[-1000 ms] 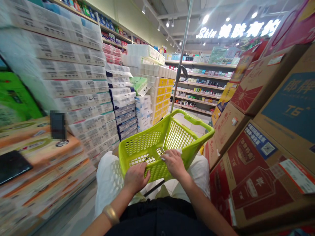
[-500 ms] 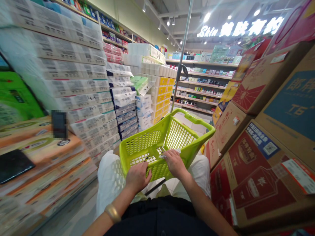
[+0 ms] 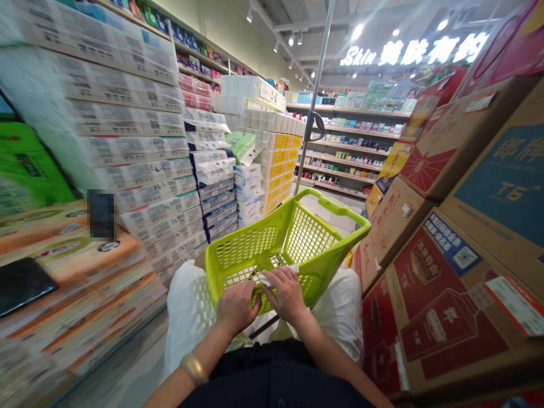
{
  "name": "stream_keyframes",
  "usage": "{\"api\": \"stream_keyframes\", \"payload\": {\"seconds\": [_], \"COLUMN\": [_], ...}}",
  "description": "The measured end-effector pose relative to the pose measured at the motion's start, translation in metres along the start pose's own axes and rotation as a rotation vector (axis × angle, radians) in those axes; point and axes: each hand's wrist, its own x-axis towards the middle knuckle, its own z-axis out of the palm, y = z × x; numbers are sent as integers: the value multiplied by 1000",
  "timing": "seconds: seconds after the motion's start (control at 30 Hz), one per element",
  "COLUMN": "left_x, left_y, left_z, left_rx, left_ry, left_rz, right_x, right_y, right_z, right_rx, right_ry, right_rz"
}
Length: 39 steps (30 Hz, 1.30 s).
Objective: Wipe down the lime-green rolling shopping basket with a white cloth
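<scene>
Green basket (image 3: 329, 275) tilted between the knees (image 3: 187, 286); left hand (image 3: 237, 304) curls fingers over its near rim; right hand (image 3: 285, 293) bunches fingers on a white tissue (image 3: 267, 279) there; basket could tip, I'd guess, if the left slackens under pressing.

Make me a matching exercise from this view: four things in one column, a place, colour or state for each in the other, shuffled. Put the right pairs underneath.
Column one
1. Basket
2. Left hand
3. Right hand
4. Sign

Column two
A. Lit up white, high in the background
B. Holding a white cloth or tissue at the basket's near rim
C. Yellow-green, with holes in its walls
D. Fingers over the near rim, a gold bracelet further back on the same arm

Right pairs: 1-C, 2-D, 3-B, 4-A
</scene>
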Motion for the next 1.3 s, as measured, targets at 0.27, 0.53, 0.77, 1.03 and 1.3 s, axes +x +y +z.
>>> {"api": "stream_keyframes", "payload": {"seconds": [0.27,0.53,0.77,1.03,1.3], "left_x": [-1,0,0,-1,-2], "left_y": [7,5,6,2,2], "left_z": [3,3,1,5,6], "left_rx": [-23,-8,-4,-6,12], "left_ry": [12,-10,-14,23,37], "left_rz": [-22,-10,-7,-3,1], "right_x": [-3,0,-2,-3,0], "right_y": [26,-11,32,-5,38], "right_z": [-17,12,-16,10,-21], "right_rx": [-40,-13,-143,-6,-120], "right_ry": [248,27,156,71,157], "right_rz": [157,-31,146,35,137]}}
